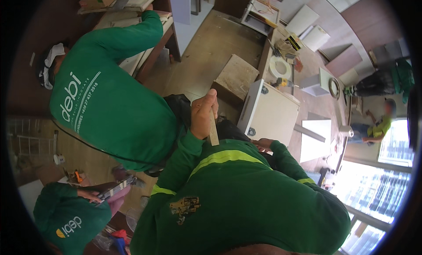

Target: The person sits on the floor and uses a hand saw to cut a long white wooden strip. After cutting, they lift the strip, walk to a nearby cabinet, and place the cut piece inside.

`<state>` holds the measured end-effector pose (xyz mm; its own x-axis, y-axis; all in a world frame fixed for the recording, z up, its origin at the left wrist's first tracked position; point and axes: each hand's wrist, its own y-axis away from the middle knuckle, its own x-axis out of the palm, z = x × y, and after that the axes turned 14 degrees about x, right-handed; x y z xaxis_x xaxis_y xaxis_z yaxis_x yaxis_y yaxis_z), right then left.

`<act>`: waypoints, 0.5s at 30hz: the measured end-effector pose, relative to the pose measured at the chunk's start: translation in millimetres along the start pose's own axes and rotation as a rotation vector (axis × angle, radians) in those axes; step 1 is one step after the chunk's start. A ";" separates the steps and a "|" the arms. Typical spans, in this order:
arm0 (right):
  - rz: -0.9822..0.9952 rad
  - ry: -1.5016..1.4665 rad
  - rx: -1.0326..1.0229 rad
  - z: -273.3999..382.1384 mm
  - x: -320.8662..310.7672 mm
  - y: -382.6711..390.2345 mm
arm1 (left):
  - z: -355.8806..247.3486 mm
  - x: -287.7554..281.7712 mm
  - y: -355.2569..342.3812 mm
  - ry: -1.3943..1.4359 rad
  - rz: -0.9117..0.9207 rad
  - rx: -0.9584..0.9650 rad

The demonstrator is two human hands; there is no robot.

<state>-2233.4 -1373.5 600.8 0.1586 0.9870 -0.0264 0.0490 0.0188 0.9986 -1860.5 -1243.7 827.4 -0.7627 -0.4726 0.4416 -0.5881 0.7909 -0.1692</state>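
Note:
My left hand [201, 116] is raised in front of my chest, closed around a thin, flat wooden strip [213, 132]. The strip's lower end points down toward my green sweatshirt. Its upper part is hidden by my fingers and thumb. Low at my right side, by the dark trousers, is my right hand [263, 143]. Its fingers are mostly hidden, so their grip does not show. Just beyond it stands a pale cabinet piece [274, 107] with round fittings on its white edge.
Close on my left, a co-worker in green [118, 105] reaches into a wooden shelf unit [173, 35]. Another co-worker [72, 217] crouches at lower left. A brown box [237, 77] lies ahead. The workbench [303, 70] at right bears a yellow drill [283, 82], a tape roll [280, 67] and boards.

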 end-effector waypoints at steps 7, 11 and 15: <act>-0.130 0.204 -0.039 39.7 -95.5 -54.4 | 26.3 3.3 -64.8 -0.021 -0.210 0.013; 0.151 0.007 -0.032 51.7 -133.6 -78.0 | 62.3 2.3 -97.8 -0.297 -0.272 0.007; 0.219 0.015 0.003 52.7 -170.2 -104.9 | 82.3 -4.1 -118.8 -0.628 -0.317 0.117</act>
<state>-2213.5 -1551.9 498.1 0.1514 0.9698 0.1914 0.0184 -0.1964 0.9804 -1809.6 -1367.6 773.2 -0.5409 -0.8351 -0.0998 -0.8052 0.5485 -0.2256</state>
